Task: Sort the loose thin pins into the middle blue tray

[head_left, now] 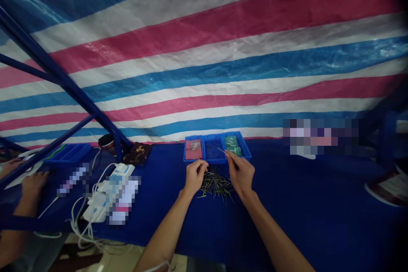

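Note:
On the blue table lies a loose pile of thin metal pins (pixel 216 185), dark and brassy. My left hand (pixel 195 176) is closed in a pinch at the pile's upper left edge; whatever its fingertips hold is too small to make out. To the right of the pile, my right hand (pixel 241 173) is closed around a thin, pale, stick-like piece (pixel 222 150), whose end points up and left over the tray. Just beyond both hands stands a blue compartment tray (pixel 205 160). Its left section holds a pink piece (pixel 193 149), the middle a few small dark bits, the right green pieces (pixel 232 146).
A white power strip (pixel 123 174) with tangled white cables (pixel 81 229) lies to the left, near a dark red packet (pixel 138 154). Farther left are another blue tray (pixel 68 153) and another person's hand (pixel 34 182). Blue metal bars (pixel 76 97) cross before a striped tarp (pixel 204 68).

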`<state>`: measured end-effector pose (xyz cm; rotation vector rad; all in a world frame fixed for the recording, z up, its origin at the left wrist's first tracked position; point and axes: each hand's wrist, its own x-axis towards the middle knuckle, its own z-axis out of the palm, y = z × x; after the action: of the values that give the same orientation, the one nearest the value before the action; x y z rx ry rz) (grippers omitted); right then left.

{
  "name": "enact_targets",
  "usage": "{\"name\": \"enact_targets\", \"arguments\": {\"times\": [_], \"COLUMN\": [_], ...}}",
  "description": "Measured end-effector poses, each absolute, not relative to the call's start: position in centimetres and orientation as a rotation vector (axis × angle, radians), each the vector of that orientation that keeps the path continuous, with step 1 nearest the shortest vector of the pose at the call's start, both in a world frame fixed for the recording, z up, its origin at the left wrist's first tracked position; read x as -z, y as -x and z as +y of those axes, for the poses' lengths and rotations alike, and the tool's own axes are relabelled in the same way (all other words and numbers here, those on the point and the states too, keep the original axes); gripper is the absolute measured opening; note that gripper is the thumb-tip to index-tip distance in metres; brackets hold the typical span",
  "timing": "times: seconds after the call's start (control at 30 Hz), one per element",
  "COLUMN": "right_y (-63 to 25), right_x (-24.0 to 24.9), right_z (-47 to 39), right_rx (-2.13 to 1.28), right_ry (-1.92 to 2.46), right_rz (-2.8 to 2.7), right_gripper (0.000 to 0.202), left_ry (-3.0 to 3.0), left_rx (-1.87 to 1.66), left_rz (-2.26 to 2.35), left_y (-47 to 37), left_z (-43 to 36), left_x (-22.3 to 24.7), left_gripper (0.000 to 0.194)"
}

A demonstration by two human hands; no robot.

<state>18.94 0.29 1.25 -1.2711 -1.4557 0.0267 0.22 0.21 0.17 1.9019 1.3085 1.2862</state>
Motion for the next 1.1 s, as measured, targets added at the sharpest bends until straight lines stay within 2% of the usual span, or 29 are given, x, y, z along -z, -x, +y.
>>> {"name": "enact_targets", "arguments": {"times": [0.13, 0.23, 0.37, 0.63, 1.1], "right_y": [-18.9, -19.5, -21.2, -24.5, -23.9], "right_x": [-2.8, -3.1, -1.5, 1.2, 2.2], "right_z": [1.8, 1.3, -0.3, -1.8, -1.7], "right_rx": [-0.099, -0.178, -0.337, -0.672, -0.6], "right_ry": [1.507, 1.507, 1.394, 1.436, 1.478], "right_rz": [-1.641, -1.551, -1.64, -1.949, -1.988], "right_gripper": [0.04, 0.039, 0.032, 0.018, 0.022], "left_ry": [-1.903, -1.9, -1.904, -1.893, -1.892], "left_rx": [-1.284, -1.282, -1.265, -1.239, -1.214], "left_rz": [1.317, 1.319, 1.315, 1.3, 1.304], "left_y": [-0.3, -0.2, -0.1, -0.1, -0.1], "left_z": [0.1, 0.1, 0.1, 0.1, 0.1], "left_x": [-0.5, -0.5, -0.5, -0.4, -0.3], "left_gripper": [0.032, 0.03, 0.031, 0.031, 0.03]}}
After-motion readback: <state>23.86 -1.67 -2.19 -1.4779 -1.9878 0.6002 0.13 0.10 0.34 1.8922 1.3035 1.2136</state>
